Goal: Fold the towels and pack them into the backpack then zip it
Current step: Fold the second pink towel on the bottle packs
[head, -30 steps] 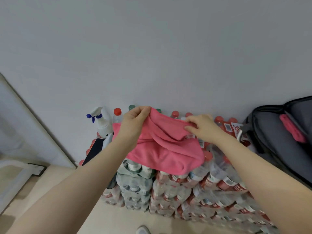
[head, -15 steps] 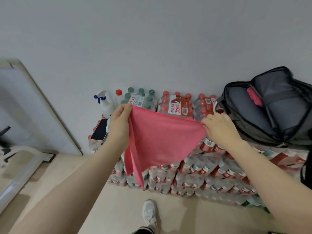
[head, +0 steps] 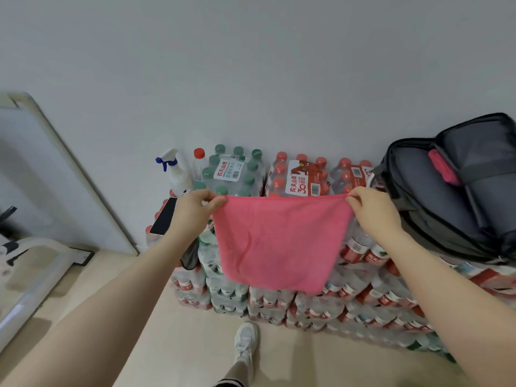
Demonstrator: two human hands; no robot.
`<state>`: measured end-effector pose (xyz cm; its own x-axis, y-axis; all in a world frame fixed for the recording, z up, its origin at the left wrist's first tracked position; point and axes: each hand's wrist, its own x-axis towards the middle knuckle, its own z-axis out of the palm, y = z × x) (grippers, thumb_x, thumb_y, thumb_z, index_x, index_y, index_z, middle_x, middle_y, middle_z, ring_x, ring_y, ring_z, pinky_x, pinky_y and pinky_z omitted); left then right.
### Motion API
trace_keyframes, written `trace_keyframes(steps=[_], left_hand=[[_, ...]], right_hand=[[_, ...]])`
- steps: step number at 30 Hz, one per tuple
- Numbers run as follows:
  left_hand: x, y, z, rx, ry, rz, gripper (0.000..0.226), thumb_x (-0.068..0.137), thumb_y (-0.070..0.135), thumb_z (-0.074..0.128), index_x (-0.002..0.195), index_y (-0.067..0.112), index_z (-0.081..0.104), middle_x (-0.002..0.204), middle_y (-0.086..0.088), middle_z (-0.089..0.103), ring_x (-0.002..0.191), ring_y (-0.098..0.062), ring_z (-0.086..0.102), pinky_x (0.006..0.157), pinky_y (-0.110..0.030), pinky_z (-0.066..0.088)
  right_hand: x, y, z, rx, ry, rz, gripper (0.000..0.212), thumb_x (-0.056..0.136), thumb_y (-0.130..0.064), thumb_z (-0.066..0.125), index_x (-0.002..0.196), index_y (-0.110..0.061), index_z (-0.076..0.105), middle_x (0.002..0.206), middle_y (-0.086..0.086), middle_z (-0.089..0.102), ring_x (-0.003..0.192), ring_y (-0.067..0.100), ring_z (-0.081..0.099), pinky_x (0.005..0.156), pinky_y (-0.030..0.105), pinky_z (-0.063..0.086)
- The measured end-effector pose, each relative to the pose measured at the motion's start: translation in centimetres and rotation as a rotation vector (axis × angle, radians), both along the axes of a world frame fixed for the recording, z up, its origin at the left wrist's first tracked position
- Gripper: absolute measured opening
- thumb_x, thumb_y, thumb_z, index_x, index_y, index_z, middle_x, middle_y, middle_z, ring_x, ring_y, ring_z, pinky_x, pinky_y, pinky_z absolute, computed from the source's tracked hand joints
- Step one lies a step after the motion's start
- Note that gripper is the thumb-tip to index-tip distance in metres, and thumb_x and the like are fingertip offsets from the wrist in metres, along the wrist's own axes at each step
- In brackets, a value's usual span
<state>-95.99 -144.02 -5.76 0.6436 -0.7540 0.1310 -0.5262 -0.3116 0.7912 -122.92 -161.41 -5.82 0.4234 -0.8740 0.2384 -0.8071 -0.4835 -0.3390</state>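
Against a grey wall and stacked water bottles (head: 293,180), the left hand (head: 192,210) and right hand (head: 368,210) pinch the pink towel's (head: 279,241) top corners, spread and unfolded, while the backpack (head: 458,196) at right gapes open, unzipped.

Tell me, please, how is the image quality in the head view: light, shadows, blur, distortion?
Head view: soft, even light, only faint shadows on the floor; wide-angle bending curves the whiteboard frame and stretches both forearms; the pink towel and bottle packs look reasonably sharp, with label text readable; no strong glare.
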Motion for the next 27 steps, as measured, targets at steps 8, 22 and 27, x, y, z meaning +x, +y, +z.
trace_keyframes(steps=[8,22,27], left_hand=[[8.0,-11.8,-1.1,-0.084,0.345,0.044,0.015,0.09,0.02,0.058,0.078,0.01,0.059,0.046,0.003,0.06,0.036,-0.005,0.056,0.049,-0.02,0.054],[14.6,-26.1,-4.2,0.032,0.205,-0.005,0.017,0.087,0.014,0.061,0.076,0.014,0.047,0.053,-0.006,0.056,0.031,-0.004,0.051,0.041,-0.016,0.044],[12.5,-25.7,-4.8,0.115,-0.203,0.009,0.041,0.089,0.018,0.053,0.126,0.002,0.042,0.133,-0.015,0.041,0.1,-0.038,0.054,0.084,-0.042,0.046]], right_hand=[[6.9,-9.4,0.2,0.256,-0.248,-0.096,0.025,0.086,-0.008,0.06,0.111,-0.006,0.062,0.101,0.014,0.067,0.1,0.029,0.061,0.084,0.029,0.042],[14.9,-20.7,-3.5,0.315,-0.243,-0.373,0.013,0.087,-0.006,0.047,0.086,-0.006,0.06,0.066,0.015,0.064,0.066,0.033,0.067,0.075,0.042,0.055],[15.7,-19.1,-3.6,0.16,-0.154,-0.309,0.033,0.088,-0.002,0.046,0.12,0.0,0.053,0.126,0.022,0.051,0.114,0.037,0.051,0.097,0.039,0.037]])
